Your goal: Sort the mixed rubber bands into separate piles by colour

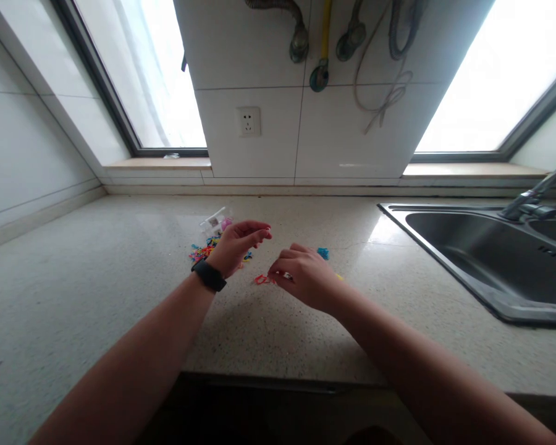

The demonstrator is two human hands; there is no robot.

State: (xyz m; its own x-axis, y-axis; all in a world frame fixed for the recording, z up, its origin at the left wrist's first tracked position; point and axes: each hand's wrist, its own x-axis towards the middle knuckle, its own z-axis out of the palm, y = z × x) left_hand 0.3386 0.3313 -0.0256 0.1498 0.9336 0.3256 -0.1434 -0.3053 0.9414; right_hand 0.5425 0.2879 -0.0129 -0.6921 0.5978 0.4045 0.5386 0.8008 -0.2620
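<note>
Your right hand [306, 279] pinches the red clip [261, 279] by its right end; left hand [238, 245] hovers half-open, empty, up-left of it

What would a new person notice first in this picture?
Two bare hands meet at the middle of a speckled countertop: the right hand pinches a small red piece, while the left hand, with a black wristband, hovers over a pile of small colourful pieces. A steel sink lies at the right.
</note>
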